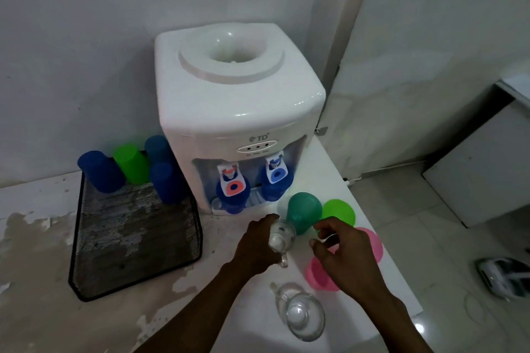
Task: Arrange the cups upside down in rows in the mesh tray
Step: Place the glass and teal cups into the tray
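Note:
A black mesh tray (86,281) lies at the left of the counter. Several cups stand upside down at its far end: a dark blue cup (100,172), a bright green cup (130,163) and two more blue ones (166,183). My left hand (258,243) is shut on a clear glass mug (279,238), lifted and tilted. My right hand (344,252) hovers open just to its right, over two pink cups (318,272). A teal cup (304,212) and a green cup (339,210) stand behind. A second glass mug (301,315) sits upright near the front.
A white water dispenser (238,112) stands at the back beside the tray, with two blue cups (232,198) under its taps. The counter's right edge (401,281) drops to a tiled floor. The counter surface at left is stained and peeling.

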The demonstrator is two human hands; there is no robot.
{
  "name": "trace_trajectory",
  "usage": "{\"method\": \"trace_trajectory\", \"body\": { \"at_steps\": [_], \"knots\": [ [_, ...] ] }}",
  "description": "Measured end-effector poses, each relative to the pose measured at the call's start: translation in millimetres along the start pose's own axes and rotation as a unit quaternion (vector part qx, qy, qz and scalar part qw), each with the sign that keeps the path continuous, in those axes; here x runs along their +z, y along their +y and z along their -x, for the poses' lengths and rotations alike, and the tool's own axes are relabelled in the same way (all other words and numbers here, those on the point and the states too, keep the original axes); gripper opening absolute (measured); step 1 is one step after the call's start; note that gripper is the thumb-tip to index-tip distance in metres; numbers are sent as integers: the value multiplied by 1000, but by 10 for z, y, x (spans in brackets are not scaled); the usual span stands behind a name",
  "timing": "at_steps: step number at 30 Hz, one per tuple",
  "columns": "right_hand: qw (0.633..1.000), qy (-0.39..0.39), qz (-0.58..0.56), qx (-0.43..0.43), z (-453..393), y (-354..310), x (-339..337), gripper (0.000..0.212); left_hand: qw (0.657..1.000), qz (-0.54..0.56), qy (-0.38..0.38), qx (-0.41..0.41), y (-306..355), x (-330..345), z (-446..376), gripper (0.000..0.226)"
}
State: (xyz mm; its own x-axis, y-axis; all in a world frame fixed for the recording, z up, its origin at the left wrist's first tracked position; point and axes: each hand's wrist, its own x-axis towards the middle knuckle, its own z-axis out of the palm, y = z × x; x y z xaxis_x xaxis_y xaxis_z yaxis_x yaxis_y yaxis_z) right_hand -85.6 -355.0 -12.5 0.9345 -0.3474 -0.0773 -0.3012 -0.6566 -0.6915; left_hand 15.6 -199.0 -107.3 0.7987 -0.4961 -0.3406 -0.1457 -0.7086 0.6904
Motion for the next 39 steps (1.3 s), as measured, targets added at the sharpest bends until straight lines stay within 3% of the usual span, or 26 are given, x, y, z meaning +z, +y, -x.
{"method": "trace_trajectory", "body": {
  "at_steps": [6, 9, 13, 17, 24, 28, 33, 35, 39],
  "knots": [
    [998, 33, 48, 0, -232, 28, 11, 40, 997, 68, 31, 26, -24, -17, 98, 72],
    [982, 36, 183, -15, -464, -35, 80, 64, 994, 97, 42, 14, -135, -101, 201, 71],
    [937, -73, 338, 45, -783, -32, 215, 104, 992, 122, 38, -18, -291, -312, 337, 69],
    [922, -115, 366, 51, -913, 19, 344, 104, 988, 142, 41, -38, -458, -513, 474, 68],
    [947, -67, 313, 26, -760, -75, 375, 84, 972, 212, 33, -92, -497, -747, 640, 69],
    [993, -89, 72, 21, -549, -340, 394, 78, 948, 292, 40, -118, -559, -859, 760, 61],
    [984, -129, -123, 22, -356, -753, 679, 72, 860, 459, 124, -184, -707, -1087, 970, 29],
    [975, -157, -153, 26, -310, -899, 835, 75, 825, 500, 161, -208, -815, -1171, 1004, 28],
    [964, -206, -161, 50, -257, -1148, 1141, 79, 655, 686, 206, -239, -1097, -1447, 935, 38]
  ]
}}
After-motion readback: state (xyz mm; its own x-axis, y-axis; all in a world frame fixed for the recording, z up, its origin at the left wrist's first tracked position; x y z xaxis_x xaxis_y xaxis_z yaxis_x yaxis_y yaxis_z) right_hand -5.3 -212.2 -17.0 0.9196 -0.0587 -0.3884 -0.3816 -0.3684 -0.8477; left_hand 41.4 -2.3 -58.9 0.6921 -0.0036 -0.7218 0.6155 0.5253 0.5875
